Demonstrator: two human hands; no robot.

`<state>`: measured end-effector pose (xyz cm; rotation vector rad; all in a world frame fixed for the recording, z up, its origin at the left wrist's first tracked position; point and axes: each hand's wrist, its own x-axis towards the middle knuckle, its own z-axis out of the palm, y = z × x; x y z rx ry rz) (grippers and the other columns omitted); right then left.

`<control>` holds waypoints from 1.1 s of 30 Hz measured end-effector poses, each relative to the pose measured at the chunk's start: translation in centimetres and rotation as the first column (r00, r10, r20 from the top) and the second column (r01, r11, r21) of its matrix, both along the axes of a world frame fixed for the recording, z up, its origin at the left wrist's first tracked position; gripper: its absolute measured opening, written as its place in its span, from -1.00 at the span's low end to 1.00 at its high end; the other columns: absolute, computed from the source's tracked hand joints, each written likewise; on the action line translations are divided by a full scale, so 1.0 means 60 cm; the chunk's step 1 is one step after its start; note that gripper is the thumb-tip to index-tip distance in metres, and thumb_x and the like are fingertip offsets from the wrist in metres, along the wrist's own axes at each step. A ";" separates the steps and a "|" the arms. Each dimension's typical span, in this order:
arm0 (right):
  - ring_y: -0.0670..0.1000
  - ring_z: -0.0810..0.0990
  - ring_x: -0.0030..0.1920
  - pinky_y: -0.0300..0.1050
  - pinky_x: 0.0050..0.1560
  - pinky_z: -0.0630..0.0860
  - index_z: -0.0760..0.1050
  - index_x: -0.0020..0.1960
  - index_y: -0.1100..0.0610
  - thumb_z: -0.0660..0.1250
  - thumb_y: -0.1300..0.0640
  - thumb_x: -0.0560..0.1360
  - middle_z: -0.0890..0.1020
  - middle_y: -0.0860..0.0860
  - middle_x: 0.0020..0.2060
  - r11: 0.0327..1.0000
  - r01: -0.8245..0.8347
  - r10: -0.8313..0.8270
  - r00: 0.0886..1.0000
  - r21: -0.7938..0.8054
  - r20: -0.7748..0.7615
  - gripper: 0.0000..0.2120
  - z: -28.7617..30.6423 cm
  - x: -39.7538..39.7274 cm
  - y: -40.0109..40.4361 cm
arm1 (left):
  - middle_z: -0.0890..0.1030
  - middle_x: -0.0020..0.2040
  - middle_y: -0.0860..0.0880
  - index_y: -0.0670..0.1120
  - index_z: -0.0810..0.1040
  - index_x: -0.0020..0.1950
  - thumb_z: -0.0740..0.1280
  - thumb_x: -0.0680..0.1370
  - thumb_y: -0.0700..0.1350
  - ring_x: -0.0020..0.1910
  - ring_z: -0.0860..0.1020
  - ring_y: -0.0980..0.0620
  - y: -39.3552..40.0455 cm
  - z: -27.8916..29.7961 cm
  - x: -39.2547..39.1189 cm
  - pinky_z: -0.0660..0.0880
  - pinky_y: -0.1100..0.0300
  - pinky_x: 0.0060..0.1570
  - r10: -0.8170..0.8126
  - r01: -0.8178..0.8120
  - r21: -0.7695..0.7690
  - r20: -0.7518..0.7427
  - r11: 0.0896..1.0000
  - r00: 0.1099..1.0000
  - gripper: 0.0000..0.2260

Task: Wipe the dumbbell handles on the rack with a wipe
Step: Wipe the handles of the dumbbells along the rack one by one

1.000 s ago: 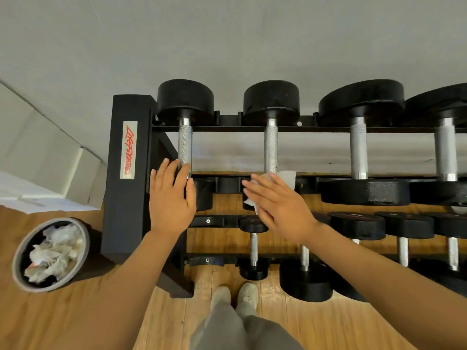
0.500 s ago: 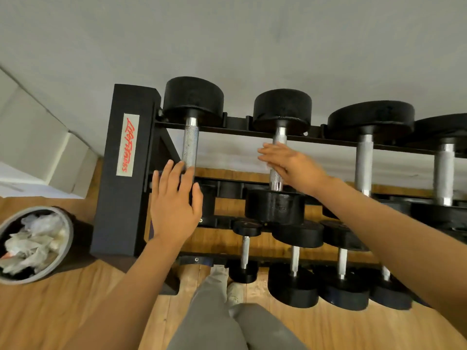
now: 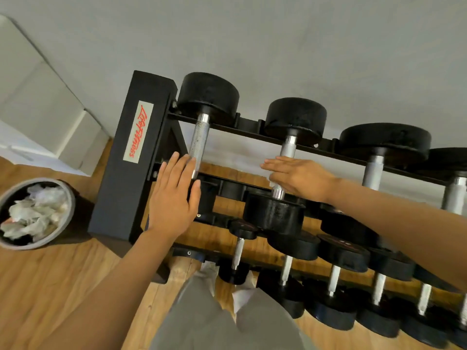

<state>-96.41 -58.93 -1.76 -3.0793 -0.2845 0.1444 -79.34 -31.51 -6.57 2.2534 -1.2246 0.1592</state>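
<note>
Head view: two hands, left [image 3: 171,198] flat, right [image 3: 300,176] gripping one of four top-row handles [image 3: 285,157].

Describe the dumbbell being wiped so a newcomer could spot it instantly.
Start at the black rack, at its end post with the red-lettered label, and follow the top rail. It is the second dumbbell from that post. It alone has the right hand across its handle; the left hand rests beside the first.

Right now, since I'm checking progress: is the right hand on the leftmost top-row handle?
No, the right hand is on the second handle from the left; the left hand rests by the leftmost handle.
</note>
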 end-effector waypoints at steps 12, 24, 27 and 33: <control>-0.04 0.15 0.54 -0.21 0.46 -0.32 0.28 0.51 0.10 0.23 0.27 0.58 0.29 0.01 0.51 0.912 -0.407 0.358 0.848 -0.047 -0.392 -0.49 0.026 0.006 -0.042 | 0.47 0.41 -0.19 -0.25 0.47 0.40 0.15 0.66 -0.09 0.53 0.25 -0.10 -0.001 -0.001 -0.013 0.17 -0.13 0.52 0.075 -0.075 -0.055 -0.005 0.996 0.997 -0.62; 0.18 0.63 0.15 0.11 0.36 0.27 0.62 0.15 0.25 0.23 0.25 0.43 0.66 0.16 0.06 0.908 -0.357 0.341 0.934 -0.216 -0.111 -0.65 0.004 0.002 -0.019 | 0.54 0.34 -0.18 -0.23 0.53 0.34 0.14 0.66 -0.05 0.50 0.30 -0.11 -0.004 0.005 -0.017 0.11 -0.04 0.55 0.097 -0.098 -0.054 -0.021 0.994 0.995 -0.62; 0.14 0.63 0.16 0.12 0.37 0.28 0.61 0.20 0.20 0.19 0.13 0.53 0.66 0.13 0.11 0.894 -0.357 0.339 0.934 -0.272 -0.113 -0.65 0.005 0.013 -0.039 | 0.55 0.32 -0.19 -0.24 0.54 0.33 0.14 0.66 -0.05 0.49 0.32 -0.12 -0.005 0.007 -0.016 0.13 -0.05 0.54 0.096 -0.098 -0.059 -0.025 0.993 0.995 -0.63; 0.24 0.59 0.20 0.09 0.37 0.30 0.52 0.25 0.38 0.12 0.16 0.60 0.61 0.29 0.15 0.853 -0.069 0.094 0.995 -0.518 0.023 -0.61 0.019 0.032 -0.067 | 0.57 0.29 -0.20 -0.24 0.56 0.29 0.15 0.65 -0.06 0.47 0.35 -0.14 -0.006 0.008 -0.016 0.21 -0.14 0.50 0.098 -0.099 -0.065 -0.019 0.993 0.995 -0.64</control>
